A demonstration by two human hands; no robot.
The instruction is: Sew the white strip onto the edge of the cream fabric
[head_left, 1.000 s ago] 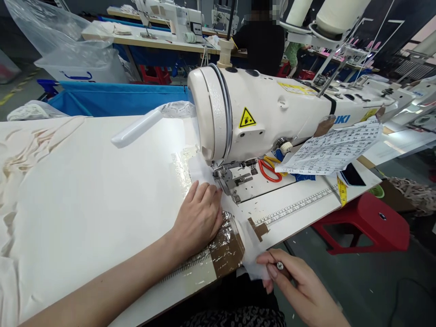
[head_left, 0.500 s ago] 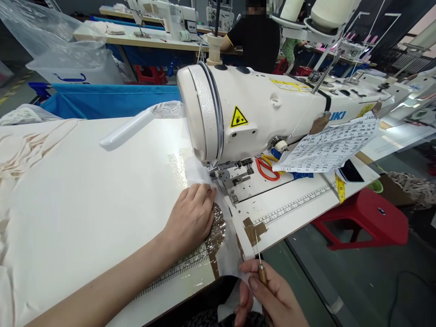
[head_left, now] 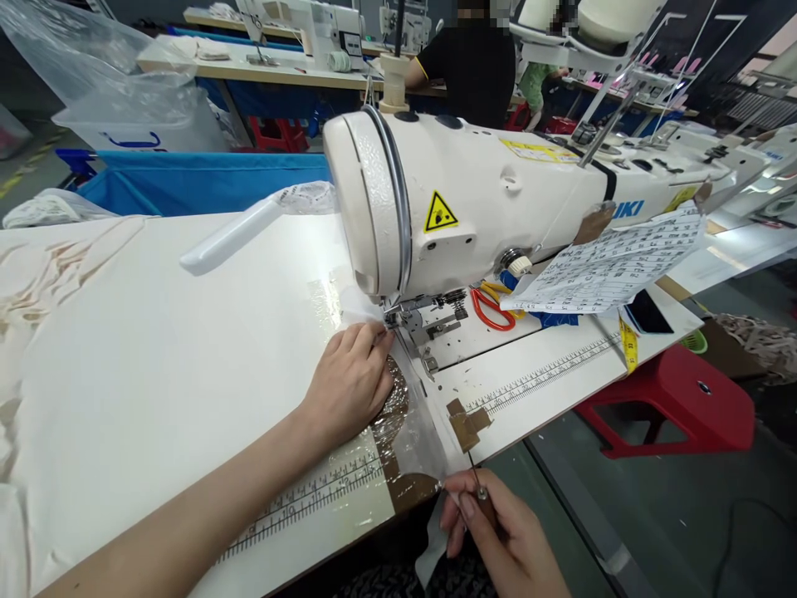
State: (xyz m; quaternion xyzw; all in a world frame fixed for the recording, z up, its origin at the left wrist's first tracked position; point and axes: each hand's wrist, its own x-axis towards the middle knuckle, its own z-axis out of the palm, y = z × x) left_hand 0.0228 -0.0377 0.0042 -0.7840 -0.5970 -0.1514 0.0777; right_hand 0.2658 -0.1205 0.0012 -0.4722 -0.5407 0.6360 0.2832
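Beside the needle of the white sewing machine [head_left: 461, 199], my left hand [head_left: 349, 378] is closed, its bent fingers pressing thin white fabric [head_left: 420, 436] near the presser foot [head_left: 393, 316]. The fabric runs from there along the table edge toward my body. At the front edge, my right hand [head_left: 507, 531] grips an awl [head_left: 482, 494] with its thin metal shaft pointing up and away. The same fingers pinch the fabric's near end, and a loose tail hangs below them. Most of the awl's handle is hidden in my palm.
Orange-handled scissors [head_left: 491, 309], a written paper sheet [head_left: 610, 257], a phone [head_left: 647, 314] and a yellow tape measure [head_left: 628, 345] are to the right. A red stool [head_left: 678, 399] stands beyond the table edge. Pale cloth [head_left: 56, 257] lies left. Another person [head_left: 476, 71] sits behind the machine.
My left hand has shifted slightly forward toward the needle. The fabric has moved up and lies straighter. In my right hand, the awl has tilted, and less of its handle shows.
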